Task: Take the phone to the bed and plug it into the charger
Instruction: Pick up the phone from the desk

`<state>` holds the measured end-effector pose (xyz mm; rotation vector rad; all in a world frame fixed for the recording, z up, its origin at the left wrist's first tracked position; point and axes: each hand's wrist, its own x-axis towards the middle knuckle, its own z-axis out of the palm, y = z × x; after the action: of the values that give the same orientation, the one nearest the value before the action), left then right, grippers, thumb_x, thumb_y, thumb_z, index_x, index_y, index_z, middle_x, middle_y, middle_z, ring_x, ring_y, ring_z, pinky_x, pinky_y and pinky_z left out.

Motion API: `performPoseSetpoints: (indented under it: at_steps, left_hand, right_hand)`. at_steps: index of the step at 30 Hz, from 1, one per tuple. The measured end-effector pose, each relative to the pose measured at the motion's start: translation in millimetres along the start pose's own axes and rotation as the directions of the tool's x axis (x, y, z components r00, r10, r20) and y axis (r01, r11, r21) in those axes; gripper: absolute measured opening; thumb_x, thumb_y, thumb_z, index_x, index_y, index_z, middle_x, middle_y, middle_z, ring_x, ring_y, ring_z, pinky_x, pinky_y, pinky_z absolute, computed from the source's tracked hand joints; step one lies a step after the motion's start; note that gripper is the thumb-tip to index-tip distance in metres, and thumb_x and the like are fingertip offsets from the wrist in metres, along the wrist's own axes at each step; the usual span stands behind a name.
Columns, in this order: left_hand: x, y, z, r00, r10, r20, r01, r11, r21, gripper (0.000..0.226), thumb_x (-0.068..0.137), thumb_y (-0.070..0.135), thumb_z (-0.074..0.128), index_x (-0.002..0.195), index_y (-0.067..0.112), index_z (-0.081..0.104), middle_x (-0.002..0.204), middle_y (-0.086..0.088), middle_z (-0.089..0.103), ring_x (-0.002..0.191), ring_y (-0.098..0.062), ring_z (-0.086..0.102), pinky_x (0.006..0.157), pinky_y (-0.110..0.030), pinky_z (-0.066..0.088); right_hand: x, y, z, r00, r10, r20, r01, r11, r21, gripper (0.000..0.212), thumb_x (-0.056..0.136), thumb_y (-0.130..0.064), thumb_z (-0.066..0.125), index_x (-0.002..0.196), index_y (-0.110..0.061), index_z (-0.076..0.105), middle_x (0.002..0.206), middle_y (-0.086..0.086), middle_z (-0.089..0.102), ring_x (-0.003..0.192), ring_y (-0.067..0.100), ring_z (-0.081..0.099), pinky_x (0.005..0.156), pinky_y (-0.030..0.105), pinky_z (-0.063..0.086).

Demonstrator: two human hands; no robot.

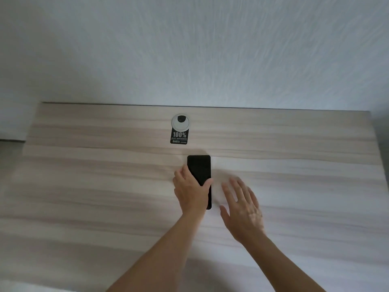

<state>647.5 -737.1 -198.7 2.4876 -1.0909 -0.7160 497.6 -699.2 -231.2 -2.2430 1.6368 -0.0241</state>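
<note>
A black phone (199,168) lies screen up on a light wooden desk (294,165), lengthwise away from me. My left hand (190,190) covers its near left part, fingers along the left edge and thumb across the screen, gripping it. My right hand (242,205) hovers just right of the phone with fingers spread, holding nothing. No bed or charger is in view.
A round silver cable grommet (180,122) sits in the desk near its back edge, with a black "100%" sticker (179,137) just in front of it. A white textured wall (200,49) rises behind the desk. The desk's left edge (31,127) shows floor beyond.
</note>
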Motion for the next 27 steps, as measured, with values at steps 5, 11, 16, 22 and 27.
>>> performPoseSetpoints:
  at_steps: [5,11,16,22,27]
  left_hand:
    - [12,9,-1,0.986,-0.145,0.078,0.15,0.987,-0.054,0.091,0.062,0.041,0.089,0.135,0.012,0.044,0.124,-0.012,0.051,0.116,-0.033,0.047,0.098,-0.042,0.043]
    - [19,9,-3,0.973,-0.141,0.184,0.171,0.973,-0.158,0.064,0.069,0.032,0.086,0.116,0.011,0.049,0.112,-0.008,0.062,0.104,-0.03,0.059,0.09,-0.045,0.052]
    - [21,-4,-13,0.943,-0.177,0.281,0.272,0.897,-0.349,0.033,0.08,0.021,0.078,0.103,0.018,0.053,0.096,0.001,0.065,0.093,-0.024,0.063,0.087,-0.039,0.054]
    - [16,-14,-32,0.85,-0.222,0.478,0.473,0.723,-0.504,0.013,0.084,0.02,0.076,0.091,0.023,0.066,0.102,-0.009,0.074,0.096,-0.032,0.07,0.087,-0.057,0.057]
    - [1,-7,-65,0.819,-0.133,0.559,0.515,0.601,-0.612,0.021,0.088,0.015,0.073,0.107,0.011,0.065,0.101,-0.012,0.074,0.089,-0.03,0.072,0.067,-0.041,0.062]
  right_hand:
    - [-2,6,9,1.0,-0.014,-0.016,0.013,1.0,-0.024,0.058,0.095,-0.044,0.047,0.148,-0.02,0.04,0.16,0.009,0.032,0.148,0.025,0.028,0.118,0.044,0.03]
    - [-7,11,14,0.999,-0.007,-0.045,0.007,1.0,0.013,0.061,0.094,-0.047,0.042,0.151,-0.027,0.034,0.163,0.001,0.026,0.15,0.021,0.024,0.119,0.045,0.026]
    - [-7,11,12,1.0,-0.007,-0.016,0.007,1.0,-0.005,0.061,0.095,-0.049,0.038,0.152,-0.028,0.032,0.163,0.001,0.025,0.15,0.022,0.023,0.118,0.045,0.023]
    - [-4,5,-2,0.995,0.0,0.1,0.001,1.0,-0.007,0.064,0.097,-0.051,0.021,0.155,-0.023,0.018,0.165,0.001,0.014,0.152,0.022,0.013,0.122,0.045,0.024]
    - [-9,-21,-48,0.969,0.168,0.182,-0.217,0.93,0.298,0.047,0.104,-0.037,0.033,0.149,-0.025,0.03,0.152,0.0,0.043,0.135,0.022,0.047,0.105,0.039,0.045]
